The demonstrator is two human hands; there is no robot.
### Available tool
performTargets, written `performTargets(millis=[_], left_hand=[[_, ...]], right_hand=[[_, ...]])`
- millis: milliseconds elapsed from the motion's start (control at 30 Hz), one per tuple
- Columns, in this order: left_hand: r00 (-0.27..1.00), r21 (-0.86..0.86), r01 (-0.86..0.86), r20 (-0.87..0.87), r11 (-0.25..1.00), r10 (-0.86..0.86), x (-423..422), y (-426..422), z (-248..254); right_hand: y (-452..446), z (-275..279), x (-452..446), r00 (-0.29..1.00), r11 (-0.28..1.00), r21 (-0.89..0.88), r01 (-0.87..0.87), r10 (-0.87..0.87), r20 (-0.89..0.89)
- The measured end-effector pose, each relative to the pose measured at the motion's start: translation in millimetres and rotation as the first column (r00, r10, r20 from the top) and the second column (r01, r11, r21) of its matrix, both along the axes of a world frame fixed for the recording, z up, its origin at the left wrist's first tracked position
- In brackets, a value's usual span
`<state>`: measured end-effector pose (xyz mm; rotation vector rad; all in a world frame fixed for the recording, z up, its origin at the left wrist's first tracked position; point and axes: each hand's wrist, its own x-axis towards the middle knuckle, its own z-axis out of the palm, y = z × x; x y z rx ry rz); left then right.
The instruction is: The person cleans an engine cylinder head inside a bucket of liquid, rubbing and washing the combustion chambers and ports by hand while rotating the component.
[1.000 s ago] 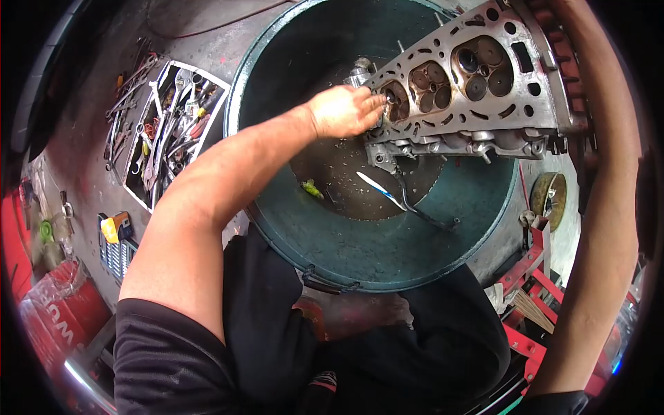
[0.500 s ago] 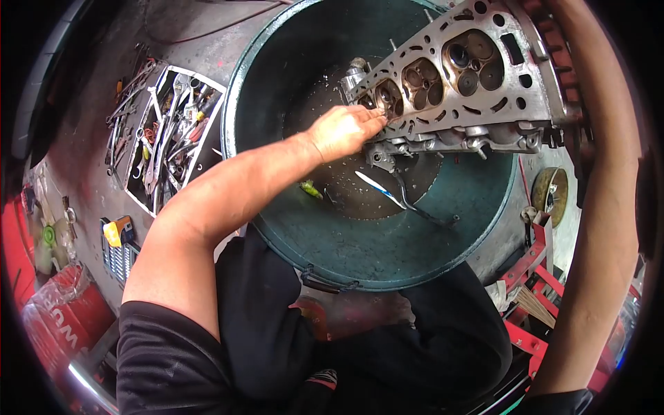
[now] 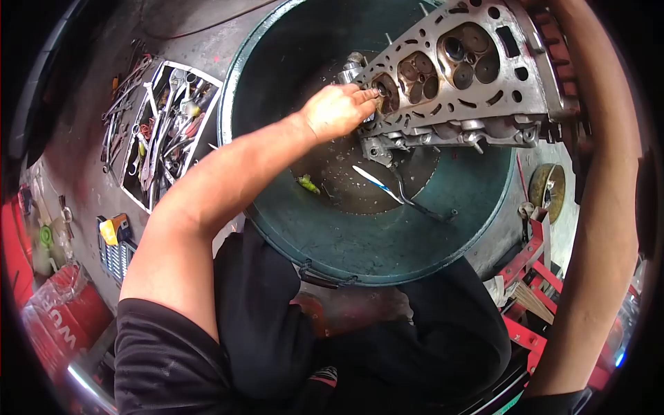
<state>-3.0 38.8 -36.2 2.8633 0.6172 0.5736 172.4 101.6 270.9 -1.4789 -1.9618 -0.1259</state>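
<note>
A grey metal cylinder head (image 3: 477, 104) is tilted over a round green tub (image 3: 387, 256), its flat face with oval chambers and round valves turned toward me. My left hand (image 3: 339, 111) is at the far, lower end of that face, with its fingers pressed together at a small chamber. What the fingertips hold, if anything, is hidden. My right forearm runs up the right side past the head's near end; the right hand lies beyond the top edge. Below the head, a white and blue brush (image 3: 375, 184) and a bent dark pipe (image 3: 422, 209) lie in the tub.
Left of the tub is an open tray of wrenches (image 3: 169, 135), with more tools beside it. A yellow and black box (image 3: 114, 229) and a red drum (image 3: 66, 321) stand lower left. Red metal framework (image 3: 529, 273) and a round tin (image 3: 547, 193) are at right.
My left hand first moved down and left across the head's face, then back up to the small chamber. The head appears slightly further left in view. The right forearm has hardly moved.
</note>
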Motion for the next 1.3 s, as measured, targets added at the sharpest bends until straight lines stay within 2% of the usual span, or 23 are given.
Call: performTargets(millis=[33,100,133,233,300,333,367,400,433,500,567,600,767,867,900,967,1000,1067,1100,1133,1167,1233,1300], left_hand=[[0.995,-0.278,-0.045,0.077,0.96,0.069,7,-11,1],[0.927,-0.474,-0.032,0.315,0.88,0.203,12,-30,0],[0.955,-0.562,-0.107,0.173,0.82,0.243,9,-29,0],[0.977,-0.624,-0.152,0.024,0.766,0.213,6,-24,18],[0.983,-0.616,-0.149,-0.009,0.773,0.182,3,-18,12],[0.998,-0.377,-0.013,0.049,0.926,0.034,0,-10,7],[0.99,-0.109,0.129,0.067,0.986,-0.122,-1,-3,2],[0.984,0.15,0.176,-0.062,0.973,-0.168,-2,8,3],[0.982,0.218,0.189,-0.031,0.957,-0.187,-1,15,-1],[0.996,0.103,0.088,-0.034,0.991,-0.084,2,-1,0],[0.998,-0.192,0.043,0.044,0.98,-0.035,5,-13,7],[0.99,-0.256,0.061,0.141,0.965,-0.025,2,-15,11],[0.974,-0.444,0.22,0.145,0.869,-0.172,-12,-9,7],[0.951,-0.245,-0.305,-0.037,0.92,0.306,-8,27,-9],[0.892,-0.198,-0.453,-0.105,0.869,0.44,-8,46,-19],[0.756,-0.158,-0.615,-0.396,0.772,0.521,-19,63,-57],[0.696,-0.118,-0.652,-0.487,0.749,0.528,-26,59,-100],[0.621,-0.018,-0.558,-0.672,0.83,0.403,-21,1,-105],[0.463,0.428,-0.382,-0.678,0.819,0.571,-16,-35,-142],[0.481,0.188,-0.397,-0.791,0.898,0.378,-3,-43,-121],[0.612,-0.279,-0.466,-0.787,0.84,0.078,5,-26,-61],[0.684,-0.498,-0.714,-0.646,0.492,0.339,16,-9,-25],[0.743,-0.616,-0.654,-0.412,0.44,0.528,16,-8,27]], right_hand=[[0,2,1,1.0,1.0,-0.001,0.003,-0.003,0.002],[8,12,-6,0.978,0.966,-0.235,0.105,-0.143,-0.153],[7,9,-4,0.977,0.966,-0.236,0.103,-0.143,-0.157],[3,2,-7,1.0,1.0,-0.007,-0.009,0.009,-0.023],[8,14,-16,0.949,0.948,-0.207,0.241,-0.275,-0.154],[8,16,-14,0.91,0.908,-0.276,0.315,-0.372,-0.183],[3,12,2,0.974,0.972,-0.207,0.113,-0.15,-0.171],[2,8,5,0.987,0.985,-0.174,0.004,-0.031,-0.155],[2,4,9,0.986,0.983,-0.147,-0.11,0.09,-0.138],[2,-2,5,0.998,0.997,-0.05,-0.06,0.058,-0.03],[1,-3,-1,1.0,1.0,-0.002,-0.018,0.018,-0.011],[1,-2,-1,1.0,1.0,0.004,-0.004,0.004,-0.015],[1,3,-5,0.991,0.996,-0.09,-0.026,0.014,-0.131],[-2,1,3,0.998,0.998,-0.014,0.063,-0.063,0.024],[2,4,9,0.998,0.995,-0.096,-0.002,-0.004,-0.064],[7,4,7,0.986,0.983,-0.157,-0.092,0.068,-0.154],[7,0,3,0.992,0.994,-0.101,-0.034,0.022,-0.123],[5,5,5,0.988,0.99,-0.139,-0.006,-0.015,-0.151],[4,8,6,0.986,0.987,-0.158,0.007,-0.034,-0.165],[2,5,6,0.995,0.994,-0.112,0.017,-0.027,-0.092],[3,4,8,0.995,0.994,-0.108,0.012,-0.022,-0.099],[3,4,11,0.993,0.995,-0.1,0.001,-0.012,-0.115],[-1,4,12,0.987,0.991,-0.113,-0.064,0.046,-0.154]])
